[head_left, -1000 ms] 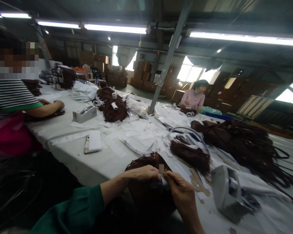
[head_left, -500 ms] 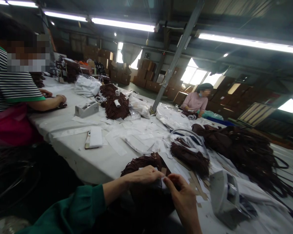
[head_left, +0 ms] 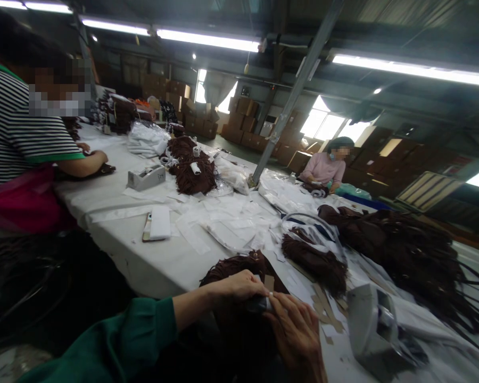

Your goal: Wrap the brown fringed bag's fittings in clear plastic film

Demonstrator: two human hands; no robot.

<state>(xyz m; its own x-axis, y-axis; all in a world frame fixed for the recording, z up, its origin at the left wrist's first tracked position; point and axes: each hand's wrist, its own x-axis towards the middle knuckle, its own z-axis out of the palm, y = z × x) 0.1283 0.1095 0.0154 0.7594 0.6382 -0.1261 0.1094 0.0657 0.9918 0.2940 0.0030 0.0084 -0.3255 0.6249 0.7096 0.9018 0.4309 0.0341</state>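
Lower now, the right hand (head_left: 299,331) has closed against the left hand (head_left: 239,287); both pinch a white tape band (head_left: 268,303) around the brown fringe bundle (head_left: 231,268) under them, seemingly keeping it tight; a tape dispenser (head_left: 373,330) sits just beyond the right hand

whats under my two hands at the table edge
A dark brown tassel bundle lies under the left hand and right hand, whose fingertips meet at a small white piece. The hands cover the bundle's near part, so its binding cannot be seen.
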